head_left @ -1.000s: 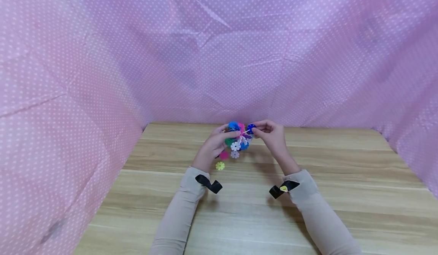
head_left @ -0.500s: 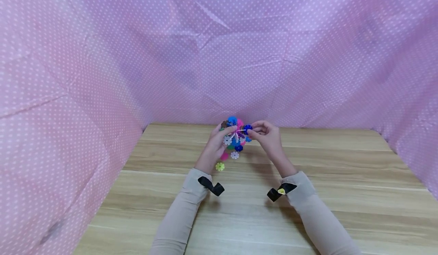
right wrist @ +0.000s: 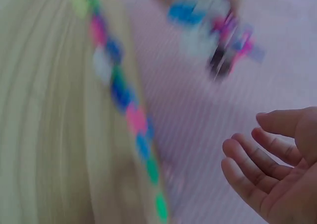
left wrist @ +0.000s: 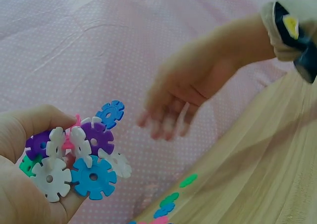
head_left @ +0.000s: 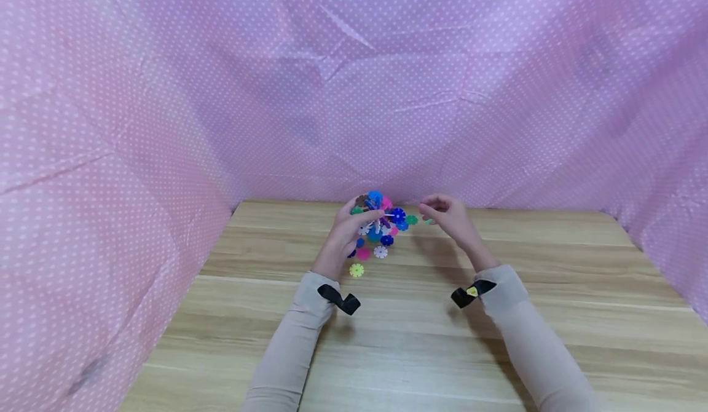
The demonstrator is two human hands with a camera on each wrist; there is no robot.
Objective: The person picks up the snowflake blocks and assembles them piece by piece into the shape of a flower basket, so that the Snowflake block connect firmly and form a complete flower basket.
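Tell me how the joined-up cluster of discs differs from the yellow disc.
The cluster is many discs joined together, while the yellow disc is a single piece. The cluster mixes several colours, including purple, white and blue; the yellow disc is one colour. The cluster is held up in the left grip, whereas the yellow disc lies on the table. Both have notched edges.

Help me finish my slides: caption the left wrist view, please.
The left hand grips a colourful cluster of notched discs; the right hand, empty and slightly blurred, hovers apart.
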